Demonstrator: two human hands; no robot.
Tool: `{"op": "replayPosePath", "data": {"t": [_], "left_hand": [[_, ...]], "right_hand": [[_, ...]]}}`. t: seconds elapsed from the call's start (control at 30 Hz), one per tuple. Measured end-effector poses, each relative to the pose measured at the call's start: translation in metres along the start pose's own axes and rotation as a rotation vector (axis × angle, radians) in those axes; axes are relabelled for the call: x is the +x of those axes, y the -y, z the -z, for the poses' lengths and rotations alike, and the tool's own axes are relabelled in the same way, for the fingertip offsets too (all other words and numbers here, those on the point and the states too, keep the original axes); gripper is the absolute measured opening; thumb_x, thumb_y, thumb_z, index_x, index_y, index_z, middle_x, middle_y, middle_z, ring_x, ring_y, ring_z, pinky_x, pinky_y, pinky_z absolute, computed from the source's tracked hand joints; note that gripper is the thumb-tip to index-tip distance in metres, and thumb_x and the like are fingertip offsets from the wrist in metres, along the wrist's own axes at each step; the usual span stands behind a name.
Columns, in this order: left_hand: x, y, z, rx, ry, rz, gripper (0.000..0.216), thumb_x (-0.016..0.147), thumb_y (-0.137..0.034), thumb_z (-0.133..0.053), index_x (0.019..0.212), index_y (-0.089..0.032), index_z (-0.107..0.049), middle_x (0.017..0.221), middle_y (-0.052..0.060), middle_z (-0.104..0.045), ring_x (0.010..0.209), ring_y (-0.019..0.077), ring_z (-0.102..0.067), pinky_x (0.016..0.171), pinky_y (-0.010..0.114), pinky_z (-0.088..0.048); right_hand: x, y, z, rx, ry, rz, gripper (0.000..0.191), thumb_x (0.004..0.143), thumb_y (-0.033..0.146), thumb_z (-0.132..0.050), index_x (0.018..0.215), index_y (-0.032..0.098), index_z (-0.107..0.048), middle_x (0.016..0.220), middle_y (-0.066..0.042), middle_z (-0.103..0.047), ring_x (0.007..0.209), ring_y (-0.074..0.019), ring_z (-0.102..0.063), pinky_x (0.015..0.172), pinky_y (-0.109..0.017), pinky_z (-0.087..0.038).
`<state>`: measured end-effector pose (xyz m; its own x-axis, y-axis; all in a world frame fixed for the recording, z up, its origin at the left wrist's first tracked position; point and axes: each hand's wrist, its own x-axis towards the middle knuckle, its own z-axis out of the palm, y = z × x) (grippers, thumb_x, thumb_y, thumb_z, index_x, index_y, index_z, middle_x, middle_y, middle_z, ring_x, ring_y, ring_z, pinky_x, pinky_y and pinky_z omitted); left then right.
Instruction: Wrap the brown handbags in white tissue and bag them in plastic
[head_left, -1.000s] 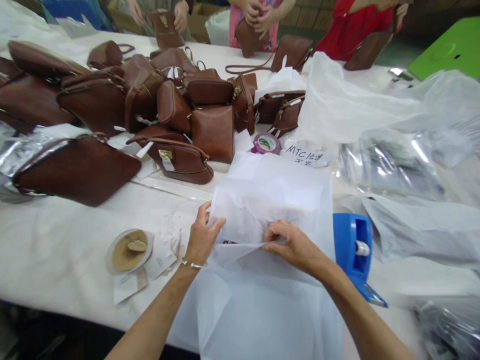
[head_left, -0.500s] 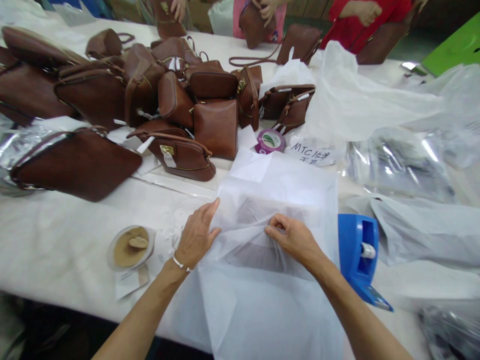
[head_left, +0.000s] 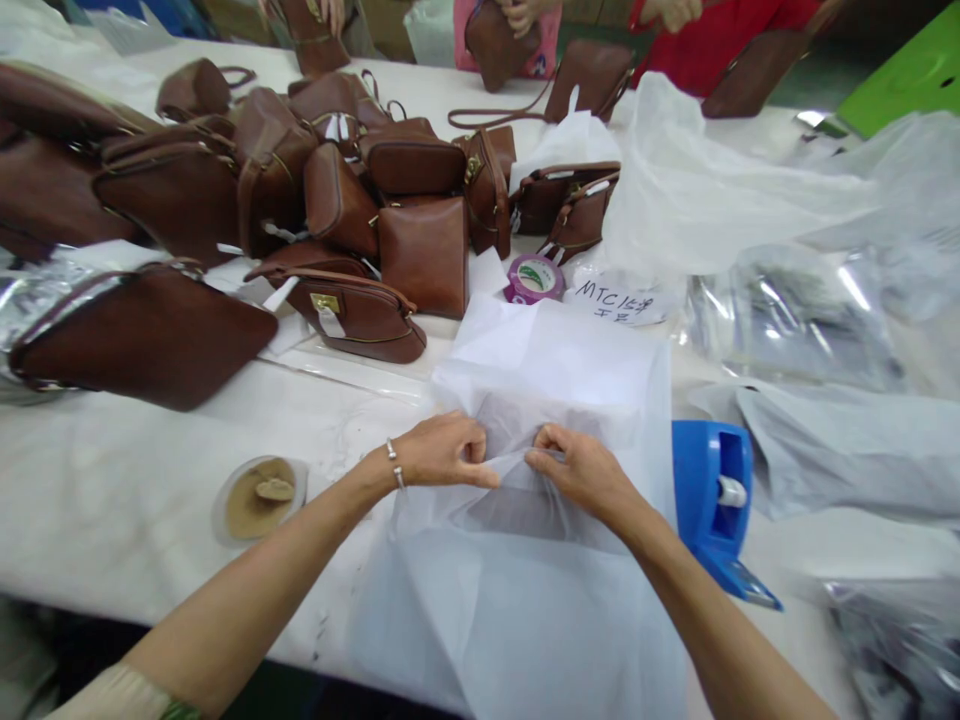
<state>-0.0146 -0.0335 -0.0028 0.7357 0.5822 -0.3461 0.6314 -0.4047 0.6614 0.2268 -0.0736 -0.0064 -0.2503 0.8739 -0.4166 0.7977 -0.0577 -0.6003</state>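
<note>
White translucent tissue paper lies in front of me, folded over a flat dark thing that shows only dimly through it. My right hand pinches a gathered crease of the paper between thumb and fingers. Close to its left, my left hand has its fingers curled into the paper, thumb stretched toward the right hand; the fingertips are partly hidden. A bracelet circles the left wrist. Beyond the paper sits a purple roll of tape, beside a plastic bag with handwriting. At the right edge of the paper stands a blue tape dispenser.
Many brown leather bags are heaped at the back left. A bowl of tan paste stands at left. Clear plastic bags and grey wrapped packets lie at right. Across the table, other people's hands handle brown bags.
My left hand has moved right along the paper, toward the right hand, and its spread fingers have curled. My right hand stays pinching the same crease. The view has shifted slightly.
</note>
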Motion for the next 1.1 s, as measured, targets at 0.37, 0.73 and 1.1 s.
{"op": "replayPosePath", "data": {"t": [0.37,0.73,1.1], "left_hand": [[-0.016,0.017,-0.008,-0.438,-0.044,0.202,0.022,0.086,-0.039,-0.058,0.080,-0.018,-0.056,0.067,-0.005,-0.050,0.063,0.0120,-0.045,0.057,0.022,-0.032],[-0.060,0.052,-0.010,-0.737,-0.118,0.322,0.030,0.081,-0.046,-0.061,0.076,-0.017,-0.055,0.072,-0.003,-0.054,0.068,0.0134,-0.050,0.062,0.022,-0.038],[-0.060,0.041,-0.072,-0.259,-1.072,0.457,0.024,0.088,-0.043,-0.058,0.097,-0.021,-0.060,0.080,-0.001,-0.069,0.072,0.0154,-0.067,0.067,0.024,-0.050]], "right_hand": [[0.002,-0.005,0.011,0.172,0.077,-0.002,0.015,0.082,0.035,-0.058,0.074,0.023,-0.057,0.071,0.003,-0.062,0.070,-0.0168,-0.056,0.066,-0.028,-0.036],[0.003,-0.011,0.010,0.229,0.083,0.016,0.016,0.083,0.036,-0.058,0.073,0.023,-0.057,0.071,0.004,-0.061,0.071,-0.0166,-0.056,0.067,-0.028,-0.037],[0.000,-0.013,0.011,0.235,0.082,0.073,0.015,0.086,0.035,-0.056,0.076,0.023,-0.055,0.073,0.004,-0.060,0.072,-0.0159,-0.056,0.066,-0.027,-0.036]]}}
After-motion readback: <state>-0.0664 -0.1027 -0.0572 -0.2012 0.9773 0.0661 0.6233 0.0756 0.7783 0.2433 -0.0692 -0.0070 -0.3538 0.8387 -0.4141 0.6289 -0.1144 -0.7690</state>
